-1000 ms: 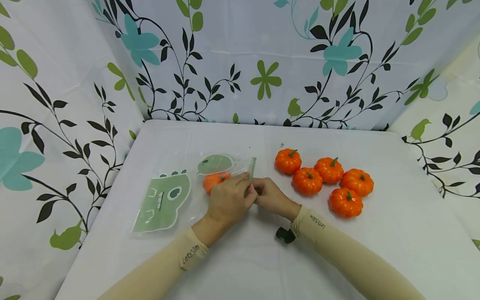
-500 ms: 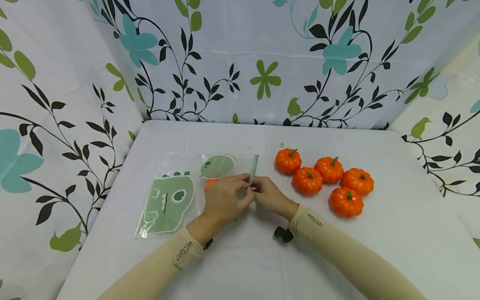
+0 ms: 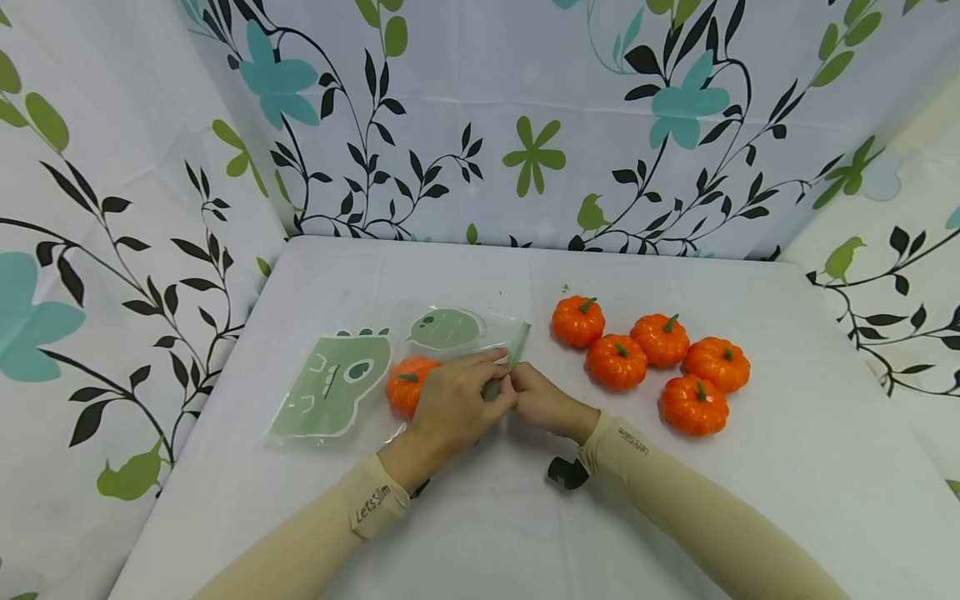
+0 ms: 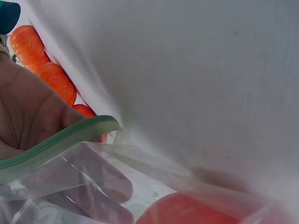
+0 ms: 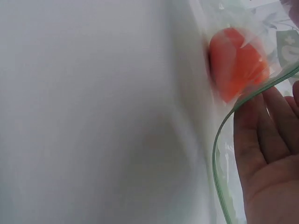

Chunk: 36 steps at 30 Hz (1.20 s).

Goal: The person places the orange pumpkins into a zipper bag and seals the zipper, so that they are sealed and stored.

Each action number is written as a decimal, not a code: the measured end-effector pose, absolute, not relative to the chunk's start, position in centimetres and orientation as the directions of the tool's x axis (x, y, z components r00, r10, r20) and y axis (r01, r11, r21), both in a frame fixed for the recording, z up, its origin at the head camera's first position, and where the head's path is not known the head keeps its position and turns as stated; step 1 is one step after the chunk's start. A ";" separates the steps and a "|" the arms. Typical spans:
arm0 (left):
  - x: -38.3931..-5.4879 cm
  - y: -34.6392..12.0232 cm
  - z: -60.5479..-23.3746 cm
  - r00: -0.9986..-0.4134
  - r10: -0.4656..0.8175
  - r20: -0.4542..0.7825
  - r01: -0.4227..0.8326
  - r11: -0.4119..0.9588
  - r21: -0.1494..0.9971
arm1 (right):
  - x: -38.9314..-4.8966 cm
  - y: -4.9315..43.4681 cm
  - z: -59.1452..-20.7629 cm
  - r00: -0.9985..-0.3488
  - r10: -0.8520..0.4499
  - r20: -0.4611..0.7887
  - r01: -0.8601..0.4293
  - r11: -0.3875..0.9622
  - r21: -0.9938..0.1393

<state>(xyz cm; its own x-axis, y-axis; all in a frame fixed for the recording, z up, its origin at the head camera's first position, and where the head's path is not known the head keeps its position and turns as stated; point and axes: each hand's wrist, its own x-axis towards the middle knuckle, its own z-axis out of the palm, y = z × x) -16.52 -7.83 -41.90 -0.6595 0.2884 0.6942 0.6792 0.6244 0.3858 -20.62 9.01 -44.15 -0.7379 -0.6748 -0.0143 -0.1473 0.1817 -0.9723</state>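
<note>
A clear zip bag (image 3: 330,392) with a green dinosaur print lies on the table, its green zip edge (image 3: 519,342) turned right. One orange toy pumpkin (image 3: 406,385) shows through the plastic, apparently inside the bag, partly covered by my left hand. My left hand (image 3: 456,398) pinches the zip edge between thumb and fingers. Close against it, my right hand (image 3: 551,404) pinches the same edge with its fingertips. In the right wrist view the green zip strip (image 5: 216,161) curves past the left hand (image 5: 271,154), and the pumpkin (image 5: 236,63) sits behind cloudy plastic.
Several orange toy pumpkins (image 3: 617,362) with green stems stand in a group on the white table (image 3: 480,533), right of the hands. A small black object (image 3: 567,472) is by the right wrist. Patterned curtains (image 3: 450,125) close off the back and sides.
The bag has shifted and its pumpkin has come further into view left of my left hand. The zip edge now leans more to the right. Both hands stay at the zip.
</note>
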 end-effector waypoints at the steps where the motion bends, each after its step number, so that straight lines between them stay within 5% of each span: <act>1: -16.5 -7.8 -41.9 -0.657 0.288 0.697 0.679 0.627 0.381 | -20.5 9.3 -44.1 -0.743 -0.669 -0.006 -0.162 0.189 -0.968; 8: -16.5 -7.6 -42.1 -0.644 0.276 0.714 0.666 0.662 0.345 | -19.1 12.8 -43.2 -0.792 -0.607 0.069 -0.309 0.300 -0.903; 14: -16.6 -7.5 -42.2 -0.649 0.260 0.715 0.636 0.701 0.322 | -18.5 16.0 -41.1 -0.814 -0.521 0.258 -0.522 0.458 -0.720; 19: -16.8 -7.4 -42.3 -0.658 0.244 0.712 0.616 0.719 0.322 | -18.9 17.7 -39.0 -0.815 -0.469 0.342 -0.577 0.601 -0.553; 36: -17.2 -7.4 -42.3 -0.670 0.241 0.702 0.606 0.724 0.330 | -20.8 22.0 -38.6 -0.954 -0.297 -0.041 -0.263 0.892 -0.367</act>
